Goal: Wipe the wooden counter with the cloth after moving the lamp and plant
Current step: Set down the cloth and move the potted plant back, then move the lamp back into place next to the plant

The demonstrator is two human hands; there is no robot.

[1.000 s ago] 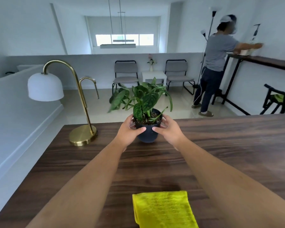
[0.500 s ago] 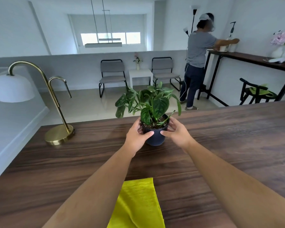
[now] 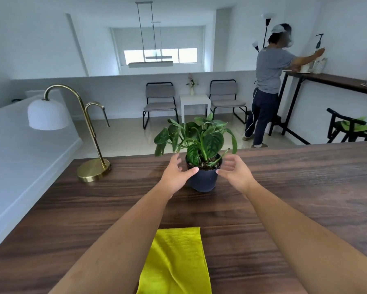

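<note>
A leafy green plant in a dark pot point(image 3: 203, 179) stands on the dark wooden counter point(image 3: 295, 198) near its far edge. My left hand point(image 3: 177, 175) and my right hand point(image 3: 236, 173) flank the pot with fingers spread; the left thumb still reaches the rim, the right hand is just clear of it. A brass lamp point(image 3: 91, 169) with a white dome shade stands at the counter's far left corner. A folded yellow cloth point(image 3: 176, 262) lies on the counter between my forearms, close to me.
A white ledge point(image 3: 19, 166) runs along the counter's left side. Beyond the far edge, the floor lies lower, with two chairs, a small white table point(image 3: 194, 101) and a person point(image 3: 267, 85) at a high wall table on the right.
Both hands gripped the pot in the earlier frames; now they have opened and drawn off its sides. The plant stands on the counter, farther right of the lamp than a second ago.
</note>
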